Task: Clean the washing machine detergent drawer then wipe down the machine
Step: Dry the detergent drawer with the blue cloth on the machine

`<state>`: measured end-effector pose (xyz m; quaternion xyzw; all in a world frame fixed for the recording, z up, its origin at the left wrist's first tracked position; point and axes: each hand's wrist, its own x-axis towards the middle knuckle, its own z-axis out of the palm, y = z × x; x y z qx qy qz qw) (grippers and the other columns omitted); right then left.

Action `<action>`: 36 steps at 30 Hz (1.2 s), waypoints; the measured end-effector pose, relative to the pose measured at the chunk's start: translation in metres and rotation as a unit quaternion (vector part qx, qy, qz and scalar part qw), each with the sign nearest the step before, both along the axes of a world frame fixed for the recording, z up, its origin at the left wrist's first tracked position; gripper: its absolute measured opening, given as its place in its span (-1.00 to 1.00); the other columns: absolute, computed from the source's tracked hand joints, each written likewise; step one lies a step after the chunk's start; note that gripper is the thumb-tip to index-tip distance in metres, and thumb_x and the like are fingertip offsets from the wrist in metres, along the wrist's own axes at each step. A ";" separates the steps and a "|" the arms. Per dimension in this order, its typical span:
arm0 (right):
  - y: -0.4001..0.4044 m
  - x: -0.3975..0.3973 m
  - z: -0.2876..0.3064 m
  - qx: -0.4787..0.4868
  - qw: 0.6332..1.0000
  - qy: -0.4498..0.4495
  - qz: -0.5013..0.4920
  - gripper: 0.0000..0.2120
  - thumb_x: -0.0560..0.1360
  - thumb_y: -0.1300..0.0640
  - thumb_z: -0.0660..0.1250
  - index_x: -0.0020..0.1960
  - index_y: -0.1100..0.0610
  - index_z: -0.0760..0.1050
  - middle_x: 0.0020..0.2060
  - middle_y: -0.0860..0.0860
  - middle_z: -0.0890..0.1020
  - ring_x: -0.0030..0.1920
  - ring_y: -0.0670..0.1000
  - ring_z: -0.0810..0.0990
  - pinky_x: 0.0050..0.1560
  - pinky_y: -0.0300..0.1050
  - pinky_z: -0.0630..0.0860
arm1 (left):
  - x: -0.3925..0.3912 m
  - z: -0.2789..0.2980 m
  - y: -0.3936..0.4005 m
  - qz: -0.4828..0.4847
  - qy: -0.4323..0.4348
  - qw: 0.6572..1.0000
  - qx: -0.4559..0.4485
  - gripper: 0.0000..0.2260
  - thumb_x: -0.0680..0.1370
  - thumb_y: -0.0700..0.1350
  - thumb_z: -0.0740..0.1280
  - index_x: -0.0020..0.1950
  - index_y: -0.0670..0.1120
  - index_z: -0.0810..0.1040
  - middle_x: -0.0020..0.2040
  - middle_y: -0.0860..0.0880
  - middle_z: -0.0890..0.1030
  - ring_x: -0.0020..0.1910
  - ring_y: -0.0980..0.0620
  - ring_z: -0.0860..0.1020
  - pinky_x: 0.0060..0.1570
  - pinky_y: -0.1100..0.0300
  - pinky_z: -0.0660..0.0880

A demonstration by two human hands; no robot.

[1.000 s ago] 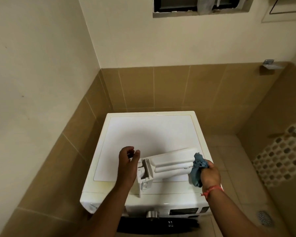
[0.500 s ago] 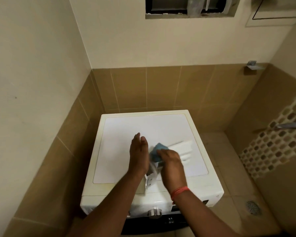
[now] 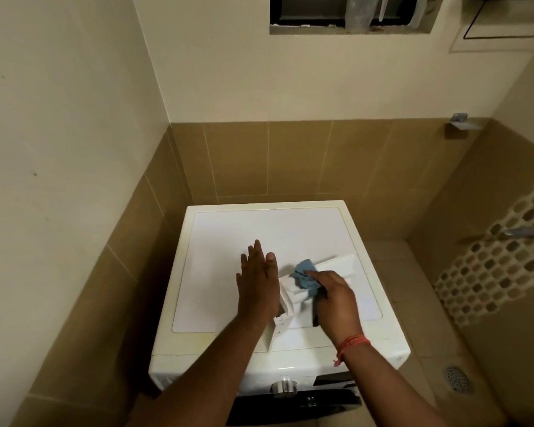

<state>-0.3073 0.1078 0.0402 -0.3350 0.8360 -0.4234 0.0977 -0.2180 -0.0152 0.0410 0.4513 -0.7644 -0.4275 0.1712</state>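
Observation:
The white detergent drawer (image 3: 339, 266) lies on top of the white washing machine (image 3: 259, 235), its front panel toward me. My left hand (image 3: 256, 278) has straight fingers and rests flat against the drawer's left end. My right hand (image 3: 333, 300) grips a blue cloth (image 3: 304, 274) and presses it on the drawer's near compartments. The middle of the drawer is hidden under that hand.
The machine stands in a corner, tiled walls close on the left and behind. Its control knob (image 3: 283, 387) faces me. To the right are a tiled floor with a drain (image 3: 457, 379) and a mosaic wall with a tap (image 3: 527, 232).
My right hand has carried the cloth from the drawer's right end to its left part. My left hand has straightened from a curled grip to flat fingers beside the drawer.

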 end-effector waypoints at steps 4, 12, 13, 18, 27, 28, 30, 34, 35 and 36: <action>-0.034 0.035 0.039 -0.062 0.975 -0.202 0.068 -0.58 0.54 0.40 0.13 0.14 0.02 0.62 -0.05 -0.13 0.67 -0.02 -0.18 0.62 0.05 -0.31 0.53 | -0.002 0.003 -0.002 0.012 0.060 0.998 0.033 -0.42 0.58 0.30 -0.21 0.58 0.16 -0.06 0.61 0.08 -0.01 0.59 0.04 -0.11 0.54 -0.07 -0.22; -0.017 0.038 0.048 -0.019 0.957 -0.258 0.131 -0.68 0.62 0.26 0.10 0.04 0.00 0.60 -0.16 0.07 0.69 -0.18 0.11 0.64 -0.14 0.04 0.61 | -0.002 0.010 0.004 0.022 0.060 0.998 0.004 -0.38 0.54 0.31 -0.25 0.58 0.15 -0.10 0.61 0.08 -0.07 0.58 0.05 -0.15 0.50 -0.02 -0.29; -0.015 0.039 0.046 -0.018 0.958 -0.257 0.122 -0.67 0.61 0.27 0.11 0.03 -0.01 0.60 -0.17 0.05 0.69 -0.17 0.11 0.65 -0.12 0.03 0.61 | -0.003 0.011 0.004 0.021 0.049 0.999 -0.003 -0.35 0.51 0.31 -0.26 0.59 0.14 -0.12 0.61 0.07 -0.09 0.58 0.04 -0.16 0.49 -0.02 -0.29; -0.003 0.049 0.031 -0.033 0.947 -0.312 0.068 -0.69 0.58 0.28 0.15 -0.05 -0.03 0.61 -0.30 0.07 0.65 -0.30 0.05 0.59 -0.28 -0.02 0.53 | -0.003 0.010 0.004 0.033 -0.007 0.999 -0.031 -0.38 0.55 0.30 -0.22 0.59 0.15 -0.21 0.61 0.05 -0.16 0.58 0.00 -0.18 0.51 -0.07 -0.23; 0.053 0.018 0.016 -0.024 0.904 -0.412 0.109 -0.64 0.48 0.48 0.16 -0.03 0.19 0.66 -0.13 0.23 0.70 -0.09 0.24 0.69 -0.04 0.11 0.61 | -0.006 0.012 -0.004 0.067 -0.033 0.997 0.027 -0.25 0.57 0.28 0.14 0.57 0.16 -0.27 0.62 0.01 -0.13 0.59 -0.11 -0.01 0.47 -0.15 0.22; 0.059 0.004 0.009 -0.036 0.901 -0.425 0.073 -0.62 0.47 0.49 0.14 -0.01 0.19 0.66 -0.13 0.31 0.68 -0.14 0.31 0.67 -0.10 0.16 0.59 | -0.006 0.011 -0.005 0.069 -0.024 0.996 0.050 -0.24 0.58 0.24 0.20 0.57 0.18 -0.26 0.62 0.00 -0.10 0.57 -0.15 0.08 0.43 -0.14 0.29; 0.071 -0.031 0.000 -0.039 0.899 -0.435 -0.001 -0.58 0.46 0.47 0.09 0.04 0.15 0.63 -0.21 0.44 0.61 -0.39 0.30 0.58 -0.39 0.00 0.49 | -0.007 0.010 -0.003 0.083 -0.008 0.992 0.089 -0.24 0.59 0.15 0.27 0.57 0.18 -0.22 0.61 -0.05 0.03 0.50 -0.20 0.26 0.35 -0.11 0.42; 0.086 -0.093 -0.022 -0.058 0.898 -0.416 -0.132 -0.61 0.45 0.50 0.10 0.12 0.21 0.55 -0.11 0.26 0.64 -0.17 0.22 0.62 -0.22 -0.01 0.57 | -0.008 0.009 -0.003 0.139 0.027 0.977 0.157 -0.33 0.61 -0.01 0.29 0.60 0.04 -0.02 0.55 -0.13 0.24 0.37 -0.15 0.43 0.19 0.11 0.45; 0.086 -0.106 -0.028 -0.043 0.903 -0.397 -0.157 -0.60 0.44 0.50 0.11 0.15 0.21 0.53 -0.09 0.24 0.63 -0.12 0.22 0.62 -0.16 -0.02 0.58 | -0.009 0.010 -0.003 0.152 0.035 0.972 0.178 -0.37 0.62 -0.03 0.28 0.60 0.00 0.04 0.54 -0.13 0.27 0.28 -0.10 0.47 0.09 0.15 0.43; 0.086 -0.117 -0.034 -0.035 0.905 -0.387 -0.173 -0.60 0.44 0.49 0.11 0.16 0.22 0.51 -0.09 0.22 0.62 -0.11 0.20 0.61 -0.18 -0.03 0.57 | -0.010 0.011 -0.002 0.168 0.039 0.965 0.199 -0.43 0.63 -0.04 0.27 0.58 -0.04 0.11 0.51 -0.12 0.31 0.19 -0.06 0.49 0.04 0.16 0.40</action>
